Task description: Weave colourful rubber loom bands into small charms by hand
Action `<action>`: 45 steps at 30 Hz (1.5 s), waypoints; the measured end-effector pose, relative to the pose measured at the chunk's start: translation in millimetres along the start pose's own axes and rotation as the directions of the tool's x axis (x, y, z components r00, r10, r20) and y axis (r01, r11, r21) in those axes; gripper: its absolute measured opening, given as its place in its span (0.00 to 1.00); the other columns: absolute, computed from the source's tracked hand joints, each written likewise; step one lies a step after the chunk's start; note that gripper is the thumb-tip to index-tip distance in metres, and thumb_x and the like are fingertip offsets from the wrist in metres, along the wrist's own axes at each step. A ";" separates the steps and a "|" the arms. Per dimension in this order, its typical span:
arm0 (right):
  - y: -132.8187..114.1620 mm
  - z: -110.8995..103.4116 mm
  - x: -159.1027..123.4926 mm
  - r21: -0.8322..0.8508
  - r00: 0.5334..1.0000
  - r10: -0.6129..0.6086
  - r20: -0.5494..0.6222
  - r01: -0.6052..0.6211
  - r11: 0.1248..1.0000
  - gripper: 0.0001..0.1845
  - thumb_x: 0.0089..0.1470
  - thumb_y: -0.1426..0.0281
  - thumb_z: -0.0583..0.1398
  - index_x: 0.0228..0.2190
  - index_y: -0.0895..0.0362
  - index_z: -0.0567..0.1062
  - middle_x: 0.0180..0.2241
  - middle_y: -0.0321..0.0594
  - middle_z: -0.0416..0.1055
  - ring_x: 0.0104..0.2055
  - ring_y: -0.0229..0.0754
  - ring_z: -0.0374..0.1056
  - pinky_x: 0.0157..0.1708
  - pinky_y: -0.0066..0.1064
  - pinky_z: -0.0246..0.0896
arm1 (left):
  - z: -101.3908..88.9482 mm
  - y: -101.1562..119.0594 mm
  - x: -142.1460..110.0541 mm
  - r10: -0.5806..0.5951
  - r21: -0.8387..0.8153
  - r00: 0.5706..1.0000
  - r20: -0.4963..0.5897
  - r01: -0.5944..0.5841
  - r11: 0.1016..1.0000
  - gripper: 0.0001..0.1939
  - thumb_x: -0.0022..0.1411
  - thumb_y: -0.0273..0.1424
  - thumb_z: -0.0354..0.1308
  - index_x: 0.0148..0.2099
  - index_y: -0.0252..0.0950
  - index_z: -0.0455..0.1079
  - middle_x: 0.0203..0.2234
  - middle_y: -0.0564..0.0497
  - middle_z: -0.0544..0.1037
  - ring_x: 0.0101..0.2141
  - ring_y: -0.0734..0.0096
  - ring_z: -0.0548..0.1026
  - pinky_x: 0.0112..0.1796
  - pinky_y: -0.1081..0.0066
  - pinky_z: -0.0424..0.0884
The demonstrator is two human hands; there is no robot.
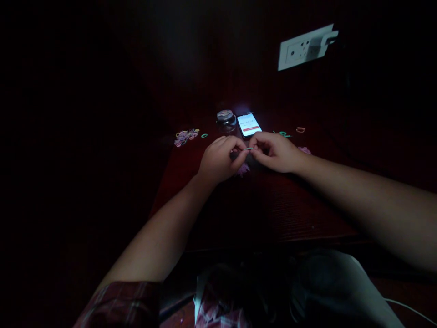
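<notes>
A small green band (249, 148) is pinched between the fingertips of both hands above the dark red table (273, 200). My left hand (221, 157) grips its left end with thumb and forefinger. On the other end, my right hand (275, 152) holds it in a similar pinch. Just below the fingers lies a small heap of purple bands (243, 170). Beyond the hands, a phone (248, 125) with a lit screen lies beside a clear lidded jar (226, 121). The dim light hides the band's finer detail.
A mixed pile of coloured bands (186, 136) lies at the left, near a single green band (204, 135). Right of the phone are green bands (282, 134), an orange band (300, 130) and more purple bands (304, 150). A wall socket (303, 48) holds a plug.
</notes>
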State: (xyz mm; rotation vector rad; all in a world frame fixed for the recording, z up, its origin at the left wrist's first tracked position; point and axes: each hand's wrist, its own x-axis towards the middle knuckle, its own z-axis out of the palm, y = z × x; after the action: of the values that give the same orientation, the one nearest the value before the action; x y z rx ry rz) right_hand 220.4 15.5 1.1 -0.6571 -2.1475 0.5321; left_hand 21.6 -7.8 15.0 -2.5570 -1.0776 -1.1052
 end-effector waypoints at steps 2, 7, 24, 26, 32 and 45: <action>-0.5 -0.9 -0.1 -0.013 1.000 0.003 -0.007 -0.003 1.000 0.03 0.53 0.72 0.58 0.29 0.57 0.67 0.24 0.34 0.63 0.26 0.35 0.56 0.26 0.28 0.51 | -0.5 0.4 -0.2 -0.007 -0.007 1.000 0.005 0.007 1.000 0.03 0.61 0.31 0.57 0.36 0.37 0.68 0.29 0.52 0.74 0.32 0.70 0.71 0.37 0.68 0.66; -3.0 -3.6 0.2 -0.048 1.000 -0.009 -0.022 0.008 0.999 0.03 0.53 0.72 0.57 0.28 0.57 0.66 0.25 0.34 0.63 0.27 0.35 0.56 0.27 0.28 0.50 | -2.3 0.9 0.0 -0.033 -0.010 0.999 0.016 0.033 0.999 0.03 0.62 0.30 0.56 0.36 0.37 0.67 0.29 0.51 0.74 0.32 0.70 0.70 0.36 0.67 0.66; -0.8 -9.7 0.1 -0.264 0.999 0.041 0.007 -0.037 0.964 0.03 0.57 0.72 0.55 0.31 0.55 0.67 0.27 0.36 0.68 0.29 0.40 0.63 0.30 0.31 0.56 | -0.4 -3.3 -2.4 -0.029 -0.047 0.998 0.055 0.031 0.998 0.01 0.62 0.28 0.54 0.36 0.38 0.66 0.30 0.51 0.74 0.34 0.66 0.72 0.36 0.66 0.68; 3.9 -16.4 1.6 -0.337 0.999 0.040 -0.012 -0.042 0.941 0.04 0.57 0.72 0.55 0.30 0.55 0.69 0.29 0.39 0.70 0.31 0.41 0.65 0.32 0.32 0.57 | 0.7 -7.3 -2.8 -0.029 -0.039 0.999 0.044 0.031 0.999 0.01 0.61 0.27 0.54 0.35 0.39 0.66 0.31 0.50 0.74 0.35 0.65 0.72 0.37 0.66 0.69; 27.2 -43.6 4.8 -0.560 0.957 0.196 -0.216 -0.286 0.778 0.04 0.55 0.70 0.57 0.29 0.56 0.72 0.32 0.41 0.70 0.32 0.42 0.66 0.33 0.32 0.57 | 1.5 -41.3 -7.3 -0.150 0.042 0.989 -0.004 0.150 0.988 0.01 0.61 0.29 0.55 0.35 0.38 0.67 0.31 0.51 0.75 0.35 0.65 0.72 0.39 0.65 0.69; 55.2 -70.2 0.9 -0.563 0.772 0.461 -0.438 -0.635 0.529 0.03 0.50 0.70 0.59 0.29 0.54 0.73 0.27 0.39 0.74 0.28 0.40 0.67 0.27 0.29 0.52 | 11.8 -100.8 -27.2 -0.580 0.290 0.814 0.035 0.547 0.785 0.13 0.62 0.37 0.54 0.45 0.39 0.72 0.53 0.47 0.72 0.55 0.52 0.66 0.54 0.53 0.64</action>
State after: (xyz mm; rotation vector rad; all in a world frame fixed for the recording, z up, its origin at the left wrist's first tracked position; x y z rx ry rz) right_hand 291.0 69.2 11.1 -1.7844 -1.8270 -0.0885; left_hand -52.0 55.3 -25.5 -2.1538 -1.9689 -0.8203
